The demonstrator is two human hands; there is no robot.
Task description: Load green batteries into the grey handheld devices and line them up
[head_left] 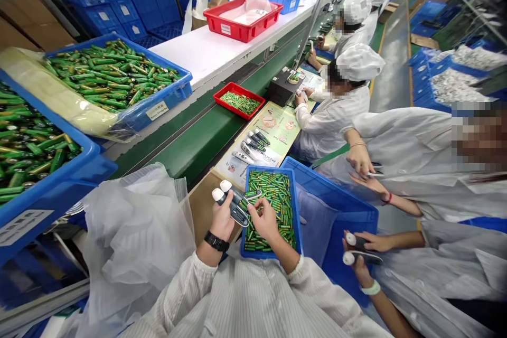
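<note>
My left hand (223,220), with a black watch on its wrist, is closed around two dark handheld devices (237,213) with white rounded heads, held side by side. Just to the right, my right hand (264,220) pinches with thumb and forefinger near their lower ends. What lies in that pinch is too small to make out. Both hands are over the left part of a blue tray (298,229) full of loose green batteries (277,195). Beyond it, several similar devices (255,142) lie on a printed mouse pad (283,121), some showing green batteries inside.
A red tray (240,100) of batteries sits farther along the bench. At left stand large blue bins (158,111) of batteries and a clear plastic bag (138,222). A blue crate (348,216) is at right, where co-workers' hands (362,253) hold similar devices.
</note>
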